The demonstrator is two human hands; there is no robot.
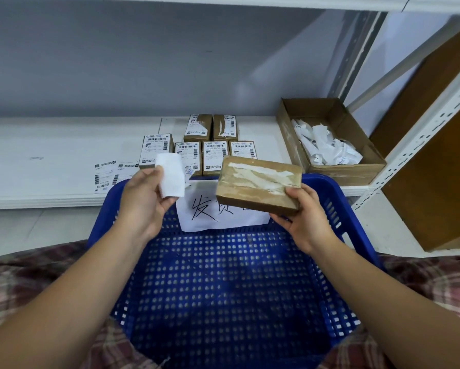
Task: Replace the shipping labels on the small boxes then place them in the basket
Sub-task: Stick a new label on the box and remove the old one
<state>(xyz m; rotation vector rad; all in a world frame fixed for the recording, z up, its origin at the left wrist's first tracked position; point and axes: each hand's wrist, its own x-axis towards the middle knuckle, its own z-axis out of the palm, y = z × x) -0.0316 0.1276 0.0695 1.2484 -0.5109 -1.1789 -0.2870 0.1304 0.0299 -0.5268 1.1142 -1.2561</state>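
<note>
Currently: small box bare of its label, only white residue on its top face. It is held at 1 o'clock over the far rim of the basket, right hand clamped on its near corner. The left hand pinches a blank white slip at 11 o'clock; peeled label or backing, cannot tell.

The basket holds no boxes, just a handwritten sheet. On the shelf at 12 o'clock stand 6 boxes, the 2 rear ones with torn labels. At 10 o'clock, loose printed labels; at 2 o'clock, a carton of scraps.

Judgement: early stage, fresh label not yet on.
</note>
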